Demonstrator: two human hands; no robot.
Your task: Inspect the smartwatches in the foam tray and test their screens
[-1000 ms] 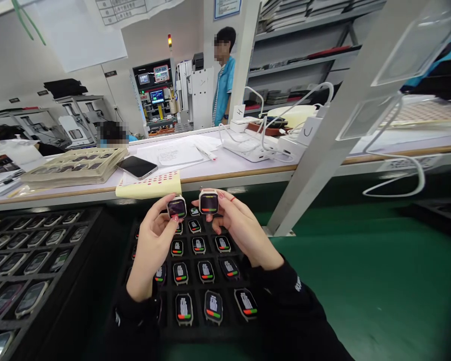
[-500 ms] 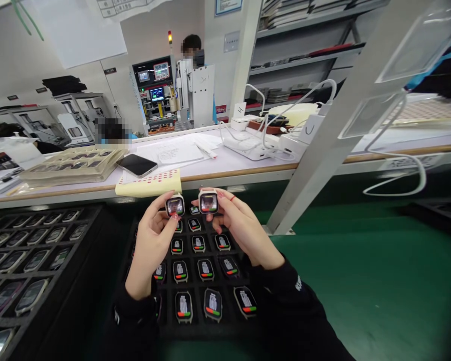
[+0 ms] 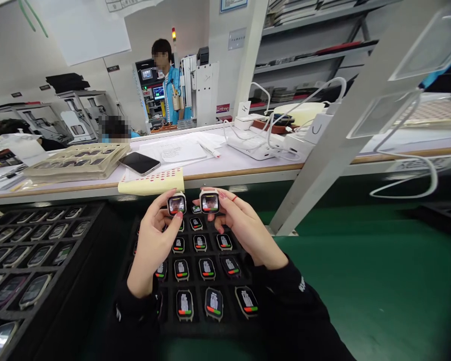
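Observation:
My left hand (image 3: pixel 156 238) pinches a smartwatch case (image 3: pixel 176 204) without a strap between thumb and fingers, its lit screen turned toward me. Beside it, my right hand (image 3: pixel 244 220) grips a second smartwatch case (image 3: pixel 210 202) by its edge, also screen up and lit. The two watches are held apart at about the same height. Below them lies a black foam tray (image 3: pixel 195 328) with several strapless watches in its compartments, such as the watch (image 3: pixel 214 303) in the front row. Their screens show white text with red and green blocks. My forearms cover parts of this tray.
At the left is another black tray (image 3: pixel 65 265) of watches with darker screens. The bench (image 3: pixel 244 178) ahead carries a phone (image 3: pixel 140 163), a cream tray (image 3: pixel 75 173), papers, a marker and white chargers with cables. A slanted metal post (image 3: pixel 319 145) rises at the right. A person (image 3: pixel 172 93) stands behind.
Both hands keep their hold on the watches, nearly still. The view has shifted slightly. In the background, the person by the machine now stands in fuller view, farther left.

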